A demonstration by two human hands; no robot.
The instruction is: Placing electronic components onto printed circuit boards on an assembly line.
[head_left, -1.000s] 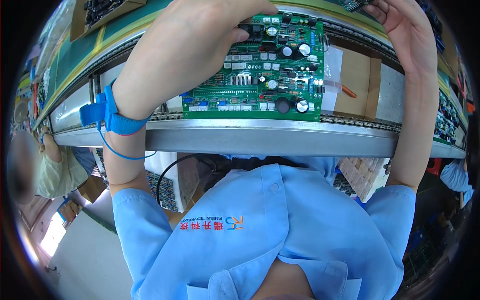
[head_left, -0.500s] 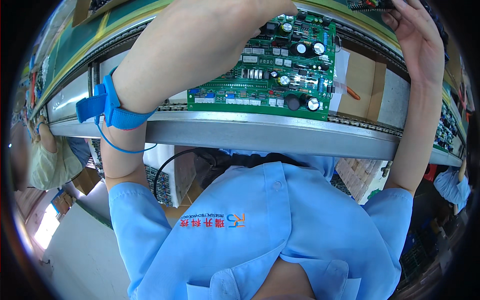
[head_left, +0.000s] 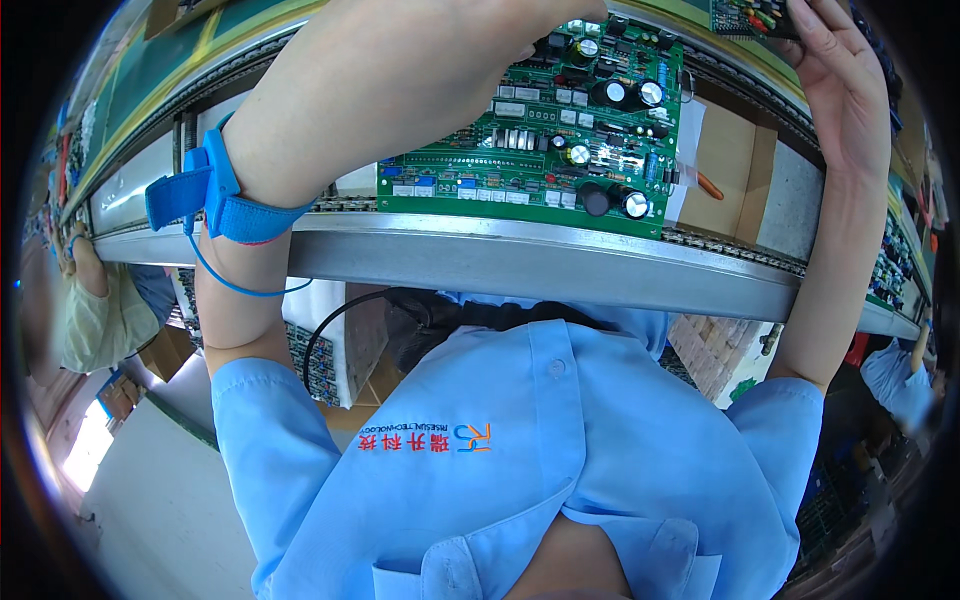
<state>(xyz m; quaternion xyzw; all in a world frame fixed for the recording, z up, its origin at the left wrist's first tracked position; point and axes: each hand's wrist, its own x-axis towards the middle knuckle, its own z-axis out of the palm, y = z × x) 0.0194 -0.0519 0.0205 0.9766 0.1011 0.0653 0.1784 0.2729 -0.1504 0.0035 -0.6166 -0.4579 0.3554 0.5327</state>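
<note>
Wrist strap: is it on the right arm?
No, the blue wrist strap wraps the left forearm, beside the green circuit board; the right hand has a bare wrist.

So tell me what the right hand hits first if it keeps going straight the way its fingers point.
The right hand points up and away, toward the small board at the picture's top edge. Its fingertips look already at that board, so it would meet that first; depth is unclear there.

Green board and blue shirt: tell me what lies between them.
In the head view, a curved metal rail runs between the green board and the blue shirt. Just below the rail sits a dark bundle.
</note>
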